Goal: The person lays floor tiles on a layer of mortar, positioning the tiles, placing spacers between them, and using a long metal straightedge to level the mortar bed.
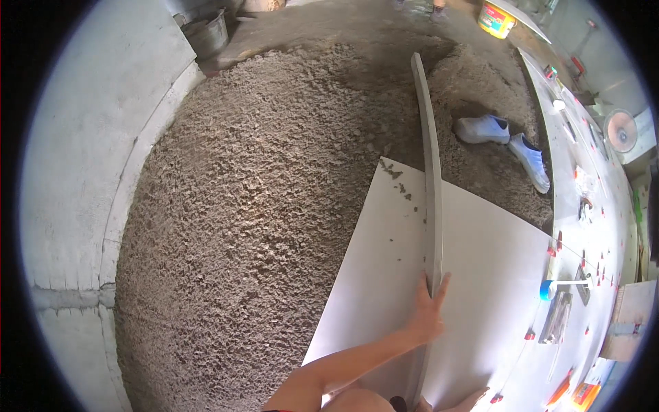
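White shoes on mortar bed (bucket beyond).

Probably a tiling site: mortar bed, tiles.
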`<state>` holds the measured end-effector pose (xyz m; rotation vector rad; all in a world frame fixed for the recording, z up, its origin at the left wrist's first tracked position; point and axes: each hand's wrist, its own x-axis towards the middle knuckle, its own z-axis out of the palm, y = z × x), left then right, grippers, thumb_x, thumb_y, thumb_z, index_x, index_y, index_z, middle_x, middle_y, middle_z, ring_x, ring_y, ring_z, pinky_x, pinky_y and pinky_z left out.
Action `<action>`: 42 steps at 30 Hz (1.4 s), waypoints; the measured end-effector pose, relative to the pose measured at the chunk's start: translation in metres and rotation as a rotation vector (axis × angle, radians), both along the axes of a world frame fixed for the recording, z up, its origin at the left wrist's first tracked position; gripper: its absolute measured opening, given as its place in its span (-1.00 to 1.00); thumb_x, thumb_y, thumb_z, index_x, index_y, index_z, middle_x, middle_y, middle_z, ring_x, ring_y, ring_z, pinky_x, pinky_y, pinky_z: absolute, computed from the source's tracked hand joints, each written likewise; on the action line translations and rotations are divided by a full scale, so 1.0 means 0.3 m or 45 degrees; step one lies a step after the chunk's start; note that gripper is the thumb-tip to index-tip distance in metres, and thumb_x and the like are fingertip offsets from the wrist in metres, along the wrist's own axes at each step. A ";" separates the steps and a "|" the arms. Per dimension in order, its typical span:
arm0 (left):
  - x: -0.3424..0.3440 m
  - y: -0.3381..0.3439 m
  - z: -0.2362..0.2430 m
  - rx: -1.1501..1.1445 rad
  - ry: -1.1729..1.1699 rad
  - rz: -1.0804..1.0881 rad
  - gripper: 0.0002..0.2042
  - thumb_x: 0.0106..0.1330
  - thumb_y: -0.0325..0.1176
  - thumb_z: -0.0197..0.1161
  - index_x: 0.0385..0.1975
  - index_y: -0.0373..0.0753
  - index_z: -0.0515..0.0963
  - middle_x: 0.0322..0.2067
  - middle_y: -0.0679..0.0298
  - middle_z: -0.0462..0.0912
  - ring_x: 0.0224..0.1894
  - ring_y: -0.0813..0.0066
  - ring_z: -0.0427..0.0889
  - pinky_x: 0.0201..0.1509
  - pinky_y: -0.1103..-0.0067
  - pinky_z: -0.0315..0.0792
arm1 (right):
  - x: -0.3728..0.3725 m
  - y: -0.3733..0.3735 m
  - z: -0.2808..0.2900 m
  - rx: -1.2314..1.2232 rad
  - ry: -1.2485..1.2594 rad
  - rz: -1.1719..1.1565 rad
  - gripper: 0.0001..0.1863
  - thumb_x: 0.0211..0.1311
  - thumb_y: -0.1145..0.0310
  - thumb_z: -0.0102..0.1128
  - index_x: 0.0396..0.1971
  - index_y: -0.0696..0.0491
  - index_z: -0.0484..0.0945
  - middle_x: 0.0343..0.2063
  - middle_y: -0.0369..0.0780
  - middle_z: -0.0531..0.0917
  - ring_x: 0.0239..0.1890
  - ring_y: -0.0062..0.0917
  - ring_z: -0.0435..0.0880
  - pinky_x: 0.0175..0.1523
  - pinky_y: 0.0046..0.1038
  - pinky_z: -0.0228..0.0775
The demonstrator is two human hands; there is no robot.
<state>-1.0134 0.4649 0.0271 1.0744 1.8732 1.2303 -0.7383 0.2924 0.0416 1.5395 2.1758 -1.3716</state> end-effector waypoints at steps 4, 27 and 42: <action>-0.093 -0.042 -0.011 -0.013 -0.020 0.034 -0.14 -0.06 -0.64 0.08 0.39 0.01 0.09 0.29 -0.45 -0.18 0.32 -0.47 -0.06 0.38 0.07 0.01 | -0.083 0.029 -0.011 -0.194 -0.158 0.173 -0.63 0.03 0.18 0.28 -0.34 0.20 0.50 -0.57 0.04 0.59 -0.49 -0.09 0.58 -0.37 -0.13 0.39; -0.410 -0.376 0.044 -0.178 0.109 0.679 -0.15 -0.01 -0.56 0.14 0.38 -0.19 -0.05 0.30 -0.42 -0.39 0.35 -0.50 -0.16 0.37 0.19 0.15 | -0.221 0.400 -0.051 0.010 -0.166 0.998 -0.41 0.05 0.30 0.23 0.15 0.08 0.39 -0.09 0.03 0.61 -0.17 -0.15 0.65 -0.08 -0.18 0.50; -0.362 -0.539 0.034 -0.229 -0.079 1.239 -0.19 0.06 -0.54 0.17 0.36 -0.14 -0.05 0.23 -0.42 -0.25 0.14 -0.49 0.23 0.21 0.10 0.32 | -0.546 0.764 0.101 -0.065 -0.014 1.173 -0.34 -0.03 0.39 0.19 0.21 -0.10 0.41 0.06 -0.13 0.56 0.07 -0.15 0.55 0.15 -0.22 0.39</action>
